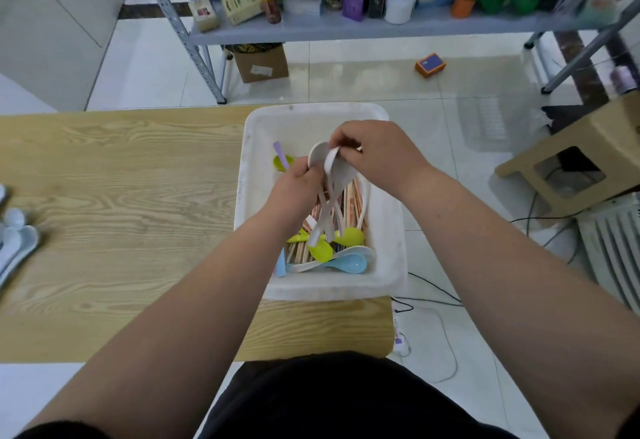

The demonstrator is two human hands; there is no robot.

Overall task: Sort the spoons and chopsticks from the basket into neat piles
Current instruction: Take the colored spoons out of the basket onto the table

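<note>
A bundle of white spoons (318, 158) is gripped by the curled fingers of the left hand (294, 185), bowls up and handles hanging down, above the white basket (249, 133). One spoon of the bundle is pinched at its bowl by the fingertips of the right hand (374, 151). Wooden chopsticks (351, 201), green spoons (320, 251) and a blue spoon (349, 263) are seen lying in the basket, which is set at the right end of the wooden table (121, 196). A pile of pale spoons (17, 244) is seen at the table's left edge.
</note>
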